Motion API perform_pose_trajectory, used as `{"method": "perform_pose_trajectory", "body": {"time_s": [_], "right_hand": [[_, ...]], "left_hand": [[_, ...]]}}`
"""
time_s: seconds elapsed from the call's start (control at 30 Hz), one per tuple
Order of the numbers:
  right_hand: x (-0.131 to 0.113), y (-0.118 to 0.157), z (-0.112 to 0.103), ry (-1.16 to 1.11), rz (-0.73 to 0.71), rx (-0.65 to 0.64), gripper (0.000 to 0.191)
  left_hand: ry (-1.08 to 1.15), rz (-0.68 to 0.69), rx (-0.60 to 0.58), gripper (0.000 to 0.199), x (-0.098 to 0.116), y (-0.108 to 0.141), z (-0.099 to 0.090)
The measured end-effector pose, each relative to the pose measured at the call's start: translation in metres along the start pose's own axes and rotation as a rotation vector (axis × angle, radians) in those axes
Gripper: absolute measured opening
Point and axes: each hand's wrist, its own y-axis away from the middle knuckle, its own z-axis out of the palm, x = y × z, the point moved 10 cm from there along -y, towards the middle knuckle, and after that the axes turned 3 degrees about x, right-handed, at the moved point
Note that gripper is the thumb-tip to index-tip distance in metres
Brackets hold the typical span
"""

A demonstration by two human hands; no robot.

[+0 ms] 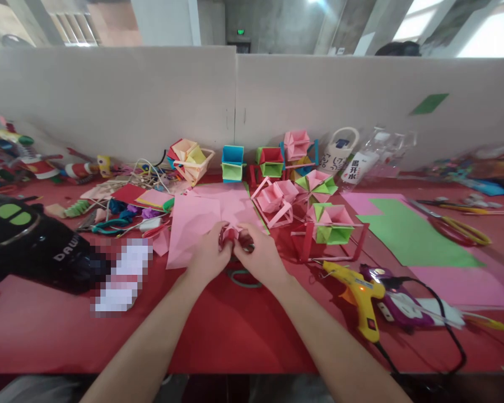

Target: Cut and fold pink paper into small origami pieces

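Observation:
Near the middle of the red table, my left hand (212, 250) and my right hand (258, 250) meet around a small pink and red folded paper piece (230, 234). Fingers and thumbs of both hands pinch it, hiding much of its shape. Behind and beneath the hands lie pink paper sheets (195, 224). A teal-handled tool (244, 279), probably scissors, rests on the table just below my hands, partly covered by them. To the right stands a pink and green folded paper wheel on a red frame (334, 224).
A yellow glue gun (359, 291) and a purple power strip (407, 308) with cables lie right. Yellow-handled scissors (462, 226) rest on green paper (420, 238). A black device (37, 246) stands left. More paper wheels (233, 163) line the white partition (151, 101).

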Motion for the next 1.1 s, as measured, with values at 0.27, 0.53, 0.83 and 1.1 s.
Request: {"method": "perform_pose_trajectory", "body": {"time_s": [0.27,0.53,0.83,1.1], "right_hand": [[0.013,-0.003,-0.004,0.026,0.109,0.08,0.034],[0.009,-0.006,-0.011,-0.001,-0.012,0.09,0.032],[-0.008,-0.007,-0.023,0.052,-0.161,0.14,0.027],[-0.015,-0.005,-0.025,0.135,-0.323,0.166,0.036]], "left_hand": [[-0.139,0.067,-0.013,0.054,0.01,0.005,0.004],[-0.025,0.043,-0.021,0.043,0.013,0.004,0.005],[0.302,-0.123,-0.171,0.036,0.011,0.005,0.019],[0.481,-0.113,-0.19,0.042,0.018,0.006,0.021]]}}
